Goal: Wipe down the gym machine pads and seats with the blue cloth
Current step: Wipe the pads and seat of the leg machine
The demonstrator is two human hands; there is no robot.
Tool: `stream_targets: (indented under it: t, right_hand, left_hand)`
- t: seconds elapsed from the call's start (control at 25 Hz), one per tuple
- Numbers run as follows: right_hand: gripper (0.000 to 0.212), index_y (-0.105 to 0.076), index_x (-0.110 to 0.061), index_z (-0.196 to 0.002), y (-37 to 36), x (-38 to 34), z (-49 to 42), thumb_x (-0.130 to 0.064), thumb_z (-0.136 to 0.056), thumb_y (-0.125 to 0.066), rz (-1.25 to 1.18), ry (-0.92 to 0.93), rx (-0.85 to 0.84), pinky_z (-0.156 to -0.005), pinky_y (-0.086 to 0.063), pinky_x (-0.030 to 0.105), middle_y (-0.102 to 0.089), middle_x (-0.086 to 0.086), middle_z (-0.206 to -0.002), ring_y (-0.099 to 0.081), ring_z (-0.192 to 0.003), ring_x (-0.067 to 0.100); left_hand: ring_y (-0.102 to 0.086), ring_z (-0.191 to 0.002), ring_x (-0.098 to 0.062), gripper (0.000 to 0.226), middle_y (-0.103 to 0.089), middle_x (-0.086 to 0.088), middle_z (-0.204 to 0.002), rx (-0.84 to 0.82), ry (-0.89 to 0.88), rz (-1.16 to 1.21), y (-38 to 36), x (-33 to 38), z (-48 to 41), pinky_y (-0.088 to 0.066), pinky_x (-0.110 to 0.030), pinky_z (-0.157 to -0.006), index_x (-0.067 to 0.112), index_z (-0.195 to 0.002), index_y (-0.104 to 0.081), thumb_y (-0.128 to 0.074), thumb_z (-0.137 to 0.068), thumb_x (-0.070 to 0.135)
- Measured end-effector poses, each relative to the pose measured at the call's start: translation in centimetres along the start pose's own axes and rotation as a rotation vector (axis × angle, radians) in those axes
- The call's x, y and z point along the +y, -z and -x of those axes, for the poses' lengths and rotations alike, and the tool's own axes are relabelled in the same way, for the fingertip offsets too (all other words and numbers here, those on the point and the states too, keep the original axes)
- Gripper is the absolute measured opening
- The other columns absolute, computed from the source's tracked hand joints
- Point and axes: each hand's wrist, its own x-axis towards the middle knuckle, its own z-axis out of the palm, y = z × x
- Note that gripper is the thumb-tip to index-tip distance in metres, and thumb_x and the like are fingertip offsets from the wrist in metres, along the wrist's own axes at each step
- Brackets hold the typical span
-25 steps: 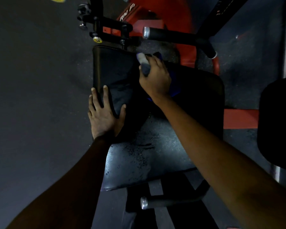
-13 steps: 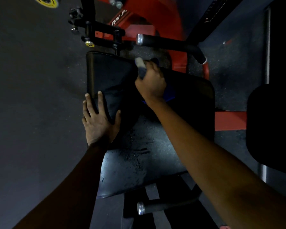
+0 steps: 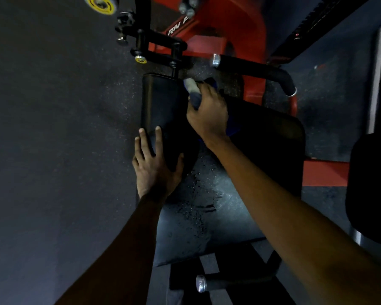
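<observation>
A black padded seat (image 3: 224, 216) with wet droplets on it runs into a narrower black pad (image 3: 161, 100) at its far end. My left hand (image 3: 154, 168) lies flat on the narrow pad's left edge with its fingers spread. At the pad's upper right, my right hand (image 3: 207, 115) grips the bunched blue cloth (image 3: 230, 128). A pale-tipped roll (image 3: 191, 90) sticks out past the fingers. Most of the cloth is hidden under the hand.
The red machine frame (image 3: 229, 25) stands beyond the pad. One black handle with a chrome cap (image 3: 251, 69) is above the seat and another (image 3: 229, 282) is below it. A second dark pad (image 3: 370, 190) sits at the right. Dark rubber floor (image 3: 53, 150) lies on the left.
The view has shifted a little. Both hands keep about the same places on the pad.
</observation>
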Motion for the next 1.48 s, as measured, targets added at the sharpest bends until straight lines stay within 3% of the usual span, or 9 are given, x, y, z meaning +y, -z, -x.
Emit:
stream_targets:
  t: [0.24,0.44,0.68,0.76,0.84,0.92,1.12,1.36,1.48]
  right_hand:
    - [0.054,-0.065,-0.012,-0.128,-1.2,-4.1,-1.5,-0.034,-0.08,-0.059,0.077,0.248,-0.098,-0.096,-0.051,0.043,-0.069,0.007,-0.124,-0.066,-0.108,0.03]
    - [0.055,-0.062,-0.023,-0.135,-1.3,-5.1,-4.9,-0.036,-0.082,-0.061,0.035,0.528,-0.352,-0.102,-0.046,0.038,-0.06,-0.004,-0.14,-0.061,-0.119,0.026]
    - [0.055,-0.059,-0.021,-0.141,0.2,0.6,1.4,-0.038,-0.088,-0.062,-0.052,0.343,-0.17,-0.111,-0.042,0.039,-0.054,-0.002,-0.15,-0.057,-0.13,0.021]
    - [0.062,-0.05,-0.026,-0.149,1.1,2.2,4.4,-0.042,-0.089,-0.061,0.02,0.376,-0.252,-0.115,-0.037,0.042,-0.044,-0.005,-0.157,-0.05,-0.137,0.023]
    - [0.067,-0.042,-0.029,-0.153,2.1,3.8,4.7,-0.043,-0.091,-0.061,0.097,0.531,-0.37,-0.115,-0.037,0.045,-0.038,-0.006,-0.161,-0.047,-0.139,0.026]
    - [0.065,-0.043,-0.027,-0.153,3.0,4.8,2.9,-0.037,-0.092,-0.063,0.08,0.619,-0.415,-0.113,-0.04,0.044,-0.039,-0.003,-0.16,-0.048,-0.139,0.025]
    - [0.062,-0.048,-0.023,-0.15,1.9,3.2,4.8,-0.037,-0.091,-0.061,0.034,0.227,-0.226,-0.11,-0.044,0.044,-0.042,-0.001,-0.159,-0.051,-0.136,0.027]
    - [0.067,-0.037,-0.031,-0.155,4.2,5.6,14.0,-0.04,-0.093,-0.059,0.039,0.511,-0.406,-0.116,-0.037,0.047,-0.032,-0.01,-0.163,-0.048,-0.14,0.023]
    - [0.061,-0.045,-0.028,-0.152,3.9,5.8,11.2,-0.038,-0.093,-0.061,0.0,0.419,-0.334,-0.11,-0.043,0.047,-0.039,-0.008,-0.16,-0.05,-0.138,0.02]
  left_hand:
    - [-0.019,-0.151,-0.039,0.093,-0.005,-0.019,-0.168,-0.017,0.008,0.016,-0.2,-0.2,-0.2,-0.037,-0.056,-0.11,0.022,-0.163,-0.007,-0.043,-0.09,0.068]
    - [-0.017,-0.152,-0.038,0.092,-0.004,-0.018,-0.168,-0.02,0.021,0.009,-0.2,-0.2,-0.2,-0.036,-0.056,-0.111,0.023,-0.163,-0.005,-0.04,-0.092,0.07]
    - [-0.016,-0.153,-0.036,0.084,-0.005,-0.013,-0.169,-0.012,0.011,0.071,-0.2,-0.4,-0.1,-0.031,-0.055,-0.114,0.025,-0.162,-0.006,-0.04,-0.093,0.058]
    - [-0.015,-0.153,-0.034,0.078,-0.007,-0.009,-0.169,0.009,0.008,0.129,-0.2,-0.5,-0.1,-0.029,-0.055,-0.116,0.023,-0.162,-0.009,-0.036,-0.094,0.048]
    - [-0.016,-0.153,-0.032,0.076,-0.01,-0.008,-0.169,0.02,0.028,0.208,0.1,-0.4,0.0,-0.027,-0.054,-0.117,0.02,-0.161,-0.013,-0.036,-0.092,0.043]
    - [-0.022,-0.151,-0.033,0.077,-0.016,-0.012,-0.167,0.048,0.069,0.281,0.3,-0.3,0.4,-0.029,-0.054,-0.118,0.016,-0.16,-0.017,-0.037,-0.092,0.045]
    - [-0.034,-0.144,-0.038,0.08,-0.024,-0.017,-0.164,0.038,0.141,0.286,-0.6,-1.9,3.1,-0.033,-0.055,-0.114,0.023,-0.162,-0.007,-0.04,-0.099,0.061]
    - [-0.051,-0.128,-0.042,0.079,-0.039,-0.019,-0.151,-0.012,0.231,0.353,-0.9,-3.6,8.2,-0.049,-0.059,-0.096,0.046,-0.158,0.004,-0.039,-0.096,0.07]
    - [-0.055,-0.122,-0.042,0.079,-0.044,-0.018,-0.145,0.036,0.233,0.348,-0.8,-3.2,8.0,-0.05,-0.056,-0.092,0.045,-0.159,0.001,-0.041,-0.096,0.068]
